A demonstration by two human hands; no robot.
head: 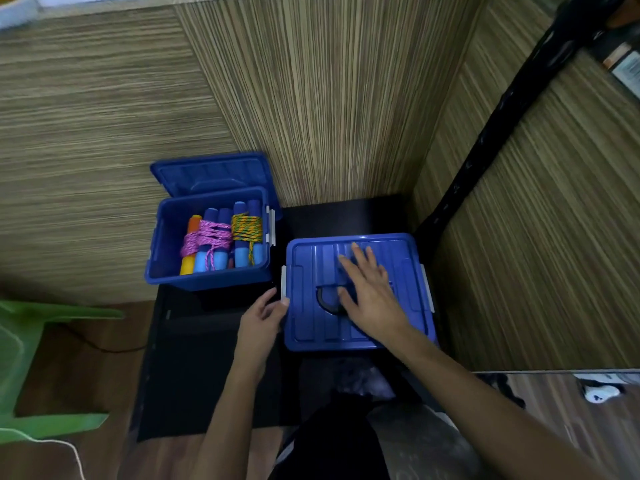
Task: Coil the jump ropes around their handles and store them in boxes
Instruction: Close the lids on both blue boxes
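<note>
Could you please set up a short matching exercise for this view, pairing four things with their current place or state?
Things:
1. right hand
2. left hand
3. pink rope
4. left box's lid

Places or states:
A. coiled round handles inside the open box
B. flat on the closed box's lid
C. at the closed box's left latch
D. off, propped behind its box

Pairs: 1-B, 2-C, 3-A, 4-D

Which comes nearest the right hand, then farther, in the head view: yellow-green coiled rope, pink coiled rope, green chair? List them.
From the right hand on the closed box's lid:
1. Yellow-green coiled rope, right side of the open box.
2. Pink coiled rope, left of it.
3. Green chair, far left.
</note>
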